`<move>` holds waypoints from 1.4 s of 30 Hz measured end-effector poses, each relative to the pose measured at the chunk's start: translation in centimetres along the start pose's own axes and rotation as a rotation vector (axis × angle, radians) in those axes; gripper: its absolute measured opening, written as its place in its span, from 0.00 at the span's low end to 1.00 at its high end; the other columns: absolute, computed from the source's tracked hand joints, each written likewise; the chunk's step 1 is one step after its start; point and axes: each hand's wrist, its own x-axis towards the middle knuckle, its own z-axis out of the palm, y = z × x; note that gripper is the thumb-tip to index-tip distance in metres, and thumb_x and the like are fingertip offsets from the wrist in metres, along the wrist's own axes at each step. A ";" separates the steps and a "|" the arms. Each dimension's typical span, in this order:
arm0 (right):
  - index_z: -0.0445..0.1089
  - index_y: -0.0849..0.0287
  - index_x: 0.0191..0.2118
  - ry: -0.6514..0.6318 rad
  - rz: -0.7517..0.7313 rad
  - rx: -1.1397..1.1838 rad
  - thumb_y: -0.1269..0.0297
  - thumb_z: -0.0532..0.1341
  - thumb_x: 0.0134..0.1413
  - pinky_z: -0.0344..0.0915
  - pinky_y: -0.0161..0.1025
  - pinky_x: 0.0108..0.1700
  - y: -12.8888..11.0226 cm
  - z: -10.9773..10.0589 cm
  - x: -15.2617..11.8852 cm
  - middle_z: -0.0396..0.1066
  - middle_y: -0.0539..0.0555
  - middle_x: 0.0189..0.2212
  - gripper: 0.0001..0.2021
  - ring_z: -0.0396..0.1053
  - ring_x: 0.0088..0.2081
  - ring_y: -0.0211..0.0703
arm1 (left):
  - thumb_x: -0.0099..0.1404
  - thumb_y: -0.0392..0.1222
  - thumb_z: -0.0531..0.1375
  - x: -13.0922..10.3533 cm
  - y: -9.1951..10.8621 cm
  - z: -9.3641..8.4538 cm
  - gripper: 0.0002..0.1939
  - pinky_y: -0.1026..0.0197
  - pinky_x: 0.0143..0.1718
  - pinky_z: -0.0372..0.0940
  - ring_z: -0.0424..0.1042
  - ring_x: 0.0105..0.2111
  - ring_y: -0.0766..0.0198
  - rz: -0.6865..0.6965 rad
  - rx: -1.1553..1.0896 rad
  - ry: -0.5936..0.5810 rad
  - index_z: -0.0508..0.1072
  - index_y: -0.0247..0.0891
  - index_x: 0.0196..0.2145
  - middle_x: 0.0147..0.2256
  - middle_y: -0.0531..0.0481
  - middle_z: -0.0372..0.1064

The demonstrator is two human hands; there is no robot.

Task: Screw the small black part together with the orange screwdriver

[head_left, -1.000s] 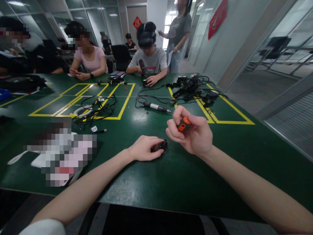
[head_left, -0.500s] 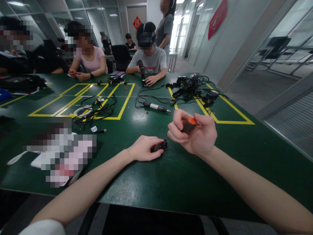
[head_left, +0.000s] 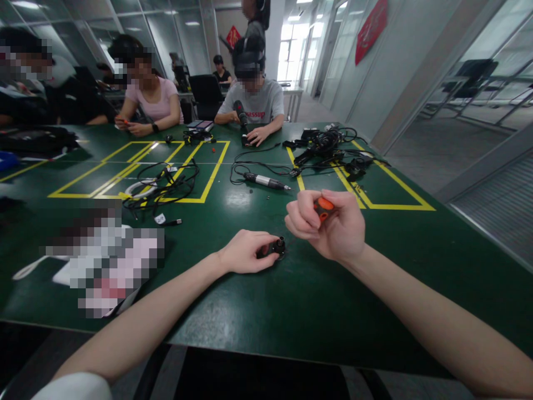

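Observation:
My left hand [head_left: 249, 251] rests on the green table and grips a small black device [head_left: 280, 245] between thumb and fingers. The device has a short round post sticking up at its right end; my fingers cover the rest. Above and to the right of it, my right hand [head_left: 327, 225] is raised off the table, closed around the handle of a screwdriver [head_left: 325, 206]. Its handle is dark with an orange end that faces me. The shaft does not show, hidden by the hand. The two hands are apart.
Beyond my hands lies a pen-shaped electric screwdriver [head_left: 266, 181] with a cord. Tangled black cables [head_left: 325, 145] sit at the back right, more cables [head_left: 162, 186] at the left. A blurred pouch [head_left: 120, 272] lies front left. Across the table a person [head_left: 254, 100] works with a tool.
The screwdriver handle has turned in my right hand, showing more of its orange end. That hand has shifted slightly left. My left hand stays put. A standing person behind has moved left.

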 end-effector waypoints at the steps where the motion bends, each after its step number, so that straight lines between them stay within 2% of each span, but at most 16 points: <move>1: 0.61 0.56 0.21 -0.011 0.010 0.010 0.49 0.57 0.66 0.43 0.34 0.20 0.0 0.0 0.0 0.51 0.44 0.14 0.24 0.42 0.16 0.33 | 0.69 0.44 0.61 0.0 0.0 0.0 0.08 0.65 0.29 0.57 0.64 0.23 0.69 -0.002 -0.001 0.001 0.76 0.39 0.40 0.25 0.56 0.68; 5: 0.63 0.55 0.27 -0.045 0.023 0.038 0.46 0.60 0.62 0.43 0.33 0.20 -0.1 0.0 -0.3 0.50 0.41 0.14 0.20 0.41 0.16 0.33 | 0.69 0.44 0.61 -0.1 0.1 0.0 0.08 0.65 0.30 0.59 0.66 0.24 0.68 -0.022 0.003 -0.011 0.76 0.39 0.40 0.25 0.56 0.68; 9: 0.61 0.54 0.31 -0.023 0.026 0.047 0.51 0.62 0.60 0.44 0.33 0.20 -0.1 0.1 -0.3 0.54 0.40 0.15 0.14 0.42 0.16 0.33 | 0.69 0.44 0.61 -0.1 0.2 -0.2 0.08 0.65 0.31 0.60 0.67 0.24 0.68 -0.027 0.004 -0.022 0.77 0.39 0.42 0.26 0.56 0.70; 15: 0.65 0.56 0.28 0.040 -0.016 -0.028 0.53 0.62 0.62 0.49 0.35 0.20 -0.3 0.4 0.0 0.61 0.45 0.17 0.14 0.52 0.17 0.36 | 0.69 0.43 0.61 0.0 0.2 -0.2 0.07 0.65 0.30 0.59 0.68 0.25 0.68 -0.005 0.011 -0.022 0.76 0.38 0.42 0.28 0.55 0.71; 21: 0.62 0.56 0.21 0.035 0.012 0.003 0.52 0.60 0.65 0.42 0.33 0.19 -0.3 0.4 0.1 0.52 0.44 0.15 0.22 0.43 0.17 0.33 | 0.69 0.43 0.61 0.0 0.1 0.0 0.07 0.65 0.31 0.60 0.68 0.25 0.68 -0.025 0.008 -0.022 0.77 0.39 0.41 0.26 0.56 0.70; 26: 0.63 0.55 0.25 0.001 0.032 0.028 0.47 0.61 0.60 0.43 0.33 0.20 -0.4 0.2 -0.2 0.50 0.42 0.14 0.19 0.40 0.16 0.33 | 0.69 0.43 0.61 0.0 0.2 -0.1 0.07 0.65 0.30 0.59 0.67 0.24 0.68 -0.035 0.023 -0.025 0.76 0.39 0.40 0.25 0.56 0.69; 29: 0.62 0.54 0.30 0.001 0.038 0.049 0.50 0.63 0.58 0.44 0.33 0.20 -0.4 0.1 -0.2 0.51 0.40 0.14 0.15 0.40 0.16 0.33 | 0.69 0.43 0.62 0.0 0.2 -0.1 0.06 0.65 0.30 0.59 0.67 0.24 0.68 -0.026 0.024 -0.021 0.76 0.39 0.39 0.25 0.57 0.68; 33: 0.63 0.55 0.31 -0.005 0.024 0.039 0.54 0.62 0.60 0.45 0.32 0.20 -0.3 0.1 -0.2 0.56 0.42 0.16 0.12 0.44 0.16 0.33 | 0.69 0.43 0.61 0.0 0.2 -0.2 0.08 0.65 0.30 0.60 0.67 0.24 0.68 -0.020 0.020 -0.024 0.77 0.39 0.43 0.26 0.56 0.70; 38: 0.67 0.57 0.27 -0.018 0.003 -0.065 0.53 0.60 0.64 0.51 0.35 0.20 -0.3 0.4 -0.2 0.62 0.46 0.16 0.16 0.54 0.16 0.36 | 0.69 0.44 0.60 0.0 0.3 -0.2 0.10 0.66 0.30 0.61 0.67 0.24 0.68 -0.036 0.016 -0.036 0.78 0.39 0.44 0.27 0.56 0.71; 42: 0.64 0.56 0.24 0.010 0.013 -0.056 0.51 0.61 0.64 0.46 0.35 0.20 -0.3 0.5 0.0 0.56 0.45 0.15 0.20 0.47 0.17 0.34 | 0.68 0.43 0.61 -0.1 0.2 -0.2 0.11 0.66 0.30 0.60 0.67 0.24 0.69 -0.031 0.011 -0.035 0.78 0.39 0.46 0.27 0.56 0.71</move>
